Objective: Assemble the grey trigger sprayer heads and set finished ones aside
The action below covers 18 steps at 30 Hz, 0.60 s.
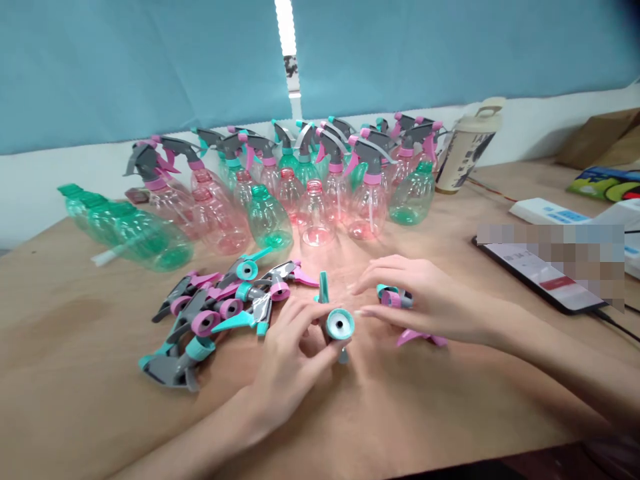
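Note:
My left hand [295,353] grips a teal-and-grey trigger spray head [340,325], its round teal collar facing up toward me. My right hand [415,293] hovers just right of it, thumb and fingers apart, with nothing visible between them. Partly hidden under that hand, pink and teal spray heads [397,299] lie on the table. Left of my left hand is a loose pile of pink, teal and grey spray heads [205,323]. Beyond the hands stand a clear pink bottle [316,220] and a green bottle [270,220], both without spray heads.
Several bottles with spray heads [370,200] stand in rows at the back. Green bottles [150,233] crowd the left side. To the right are a tumbler [467,147], a phone [545,277] with a cable, white boxes [550,212] and a cardboard box [600,140].

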Motion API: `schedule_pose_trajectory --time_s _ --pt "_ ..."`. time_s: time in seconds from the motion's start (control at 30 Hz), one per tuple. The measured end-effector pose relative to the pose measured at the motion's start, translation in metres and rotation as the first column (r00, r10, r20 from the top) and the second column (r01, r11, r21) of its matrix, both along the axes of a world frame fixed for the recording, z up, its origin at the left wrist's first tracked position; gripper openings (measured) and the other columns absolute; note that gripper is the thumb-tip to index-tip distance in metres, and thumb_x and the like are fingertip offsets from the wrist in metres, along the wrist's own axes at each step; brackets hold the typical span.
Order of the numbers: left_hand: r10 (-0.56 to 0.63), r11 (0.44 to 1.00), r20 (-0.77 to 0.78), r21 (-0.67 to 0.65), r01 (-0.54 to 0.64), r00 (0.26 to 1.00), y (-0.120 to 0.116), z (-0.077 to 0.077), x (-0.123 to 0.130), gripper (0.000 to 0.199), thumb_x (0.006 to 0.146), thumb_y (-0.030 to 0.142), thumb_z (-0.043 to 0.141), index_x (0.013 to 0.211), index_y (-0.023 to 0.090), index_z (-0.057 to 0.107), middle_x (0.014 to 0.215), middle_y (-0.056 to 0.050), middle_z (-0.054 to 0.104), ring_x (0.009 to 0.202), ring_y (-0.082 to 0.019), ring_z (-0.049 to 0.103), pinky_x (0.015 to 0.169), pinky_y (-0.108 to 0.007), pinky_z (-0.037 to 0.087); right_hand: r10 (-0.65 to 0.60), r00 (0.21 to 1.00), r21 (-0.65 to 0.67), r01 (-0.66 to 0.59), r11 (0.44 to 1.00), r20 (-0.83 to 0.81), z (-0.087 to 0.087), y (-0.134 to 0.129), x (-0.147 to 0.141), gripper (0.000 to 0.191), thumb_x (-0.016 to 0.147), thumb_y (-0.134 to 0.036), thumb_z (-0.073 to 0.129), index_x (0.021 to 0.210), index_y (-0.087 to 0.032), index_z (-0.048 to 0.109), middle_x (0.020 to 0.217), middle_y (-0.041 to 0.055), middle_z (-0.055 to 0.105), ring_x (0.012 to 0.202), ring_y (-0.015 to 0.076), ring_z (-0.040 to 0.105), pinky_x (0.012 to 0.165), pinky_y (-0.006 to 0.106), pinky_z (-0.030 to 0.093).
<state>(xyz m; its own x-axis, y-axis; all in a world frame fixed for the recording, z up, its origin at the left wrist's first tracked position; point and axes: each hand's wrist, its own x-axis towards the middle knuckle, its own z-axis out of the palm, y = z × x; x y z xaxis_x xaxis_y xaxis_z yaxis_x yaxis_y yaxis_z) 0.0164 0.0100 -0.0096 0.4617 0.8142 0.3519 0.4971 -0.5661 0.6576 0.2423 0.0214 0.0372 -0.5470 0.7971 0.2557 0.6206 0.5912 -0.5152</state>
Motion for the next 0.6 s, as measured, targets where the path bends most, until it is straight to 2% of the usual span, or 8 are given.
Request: schedule_pose_trajectory --time_s 0.07,0.13,0.2,0.27,0.4,0.6 --pt "0.005 1.000 0.006 0.028 -0.005 1.000 0.001 0.001 -0.001 0.023 0.083 0.017 0.062 0.105 0.025 0.061 0.092 -0.002 0.059 0.086 -0.019 0.053 0.076 -0.032 0.043 0.043 0.999 -0.067 -0.041 0.997 0.023 0.013 0.001 -0.013 0.015 0.088 -0.031 0.055 0.091 -0.021 0.065 0.085 -0.0001 0.068 0.074 0.0125 0.061 0.064 0.024 0.044" --pt "0.020 0.998 0.025 0.060 -0.021 1.000 0.002 0.002 -0.002 0.022 0.084 0.016 0.061 0.104 0.025 0.061 0.093 -0.003 0.059 0.085 -0.019 0.053 0.074 -0.032 0.043 0.038 0.996 -0.115 -0.028 0.993 0.086 0.027 0.002 -0.022 0.010 0.086 -0.025 0.056 0.084 -0.021 0.065 0.072 -0.0032 0.064 0.062 0.0097 0.058 0.053 0.020 0.038" --pt "0.039 0.996 0.047 0.077 -0.042 0.998 0.002 0.002 -0.004 0.019 0.083 0.018 0.062 0.101 0.023 0.062 0.091 -0.003 0.058 0.084 -0.019 0.053 0.073 -0.031 0.044 0.060 0.985 -0.193 -0.028 0.981 0.160 0.037 0.001 -0.028 0.007 0.084 -0.024 0.057 0.084 -0.022 0.063 0.066 -0.0049 0.061 0.059 0.0092 0.057 0.047 0.019 0.033" --pt "0.051 0.996 0.066 0.076 -0.056 0.997 0.002 0.002 -0.005 0.017 0.082 0.019 0.064 0.098 0.022 0.062 0.088 -0.003 0.058 0.082 -0.019 0.053 0.071 -0.031 0.044 0.103 0.970 -0.163 -0.068 0.984 0.220 0.042 -0.002 -0.031 0.007 0.083 -0.026 0.058 0.083 -0.022 0.063 0.066 -0.0045 0.060 0.056 0.0091 0.054 0.046 0.019 0.031" --pt "0.063 0.997 0.089 0.028 -0.065 0.994 0.001 -0.002 -0.004 0.022 0.079 0.015 0.065 0.099 0.022 0.061 0.088 -0.003 0.058 0.082 -0.019 0.053 0.070 -0.030 0.044 0.116 0.943 0.013 -0.127 0.992 0.312 0.040 -0.012 -0.033 0.013 0.080 -0.032 0.061 0.084 -0.021 0.065 0.070 0.0000 0.063 0.056 0.0132 0.054 0.048 0.024 0.032" --pt "0.089 0.996 0.113 -0.022 -0.087 0.990 0.002 -0.003 -0.004 0.022 0.078 0.012 0.066 0.097 0.022 0.060 0.088 -0.002 0.058 0.084 -0.019 0.054 0.073 -0.031 0.044 0.131 0.933 0.012 -0.143 0.990 0.335 0.030 -0.013 -0.034 0.019 0.081 -0.039 0.059 0.073 -0.023 0.064 0.056 -0.0025 0.058 0.046 0.0128 0.047 0.044 0.026 0.028"
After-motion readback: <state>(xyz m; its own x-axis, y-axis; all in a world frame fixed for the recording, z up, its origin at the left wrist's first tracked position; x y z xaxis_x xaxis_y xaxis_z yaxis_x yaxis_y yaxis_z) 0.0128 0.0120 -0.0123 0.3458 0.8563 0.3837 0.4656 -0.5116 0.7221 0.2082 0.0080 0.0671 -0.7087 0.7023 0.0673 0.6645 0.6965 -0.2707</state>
